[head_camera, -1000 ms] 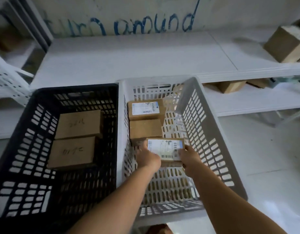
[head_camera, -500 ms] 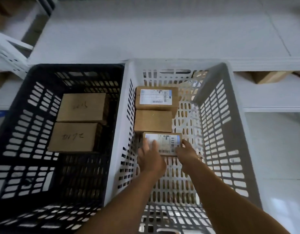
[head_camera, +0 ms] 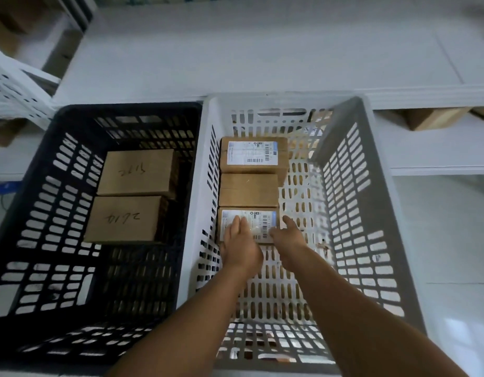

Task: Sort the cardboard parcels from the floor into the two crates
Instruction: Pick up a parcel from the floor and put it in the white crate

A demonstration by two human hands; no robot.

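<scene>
A white crate [head_camera: 376,170] holds three cardboard parcels in a row along its left wall: a labelled one at the back [head_camera: 253,155], a plain one [head_camera: 249,190], and a labelled parcel [head_camera: 265,221] nearest me, lying on the crate floor. My left hand [head_camera: 240,246] lies flat on top of this nearest parcel, fingers stretched over its label. My right hand [head_camera: 288,238] grips its near right corner, one finger along the right side. The black crate [head_camera: 126,110] to the left holds two plain parcels with handwriting [head_camera: 137,171] [head_camera: 123,219].
Both crates stand side by side against a low white shelf [head_camera: 262,50]. Another cardboard box [head_camera: 431,118] sits under the shelf at the right. A white perforated rack [head_camera: 15,88] stands at the far left. Pale floor [head_camera: 453,240] lies to the right of the white crate.
Both hands lowered the labelled parcel from above the white crate down onto its floor, behind the plain parcel. My left hand moved from its left edge onto its top.
</scene>
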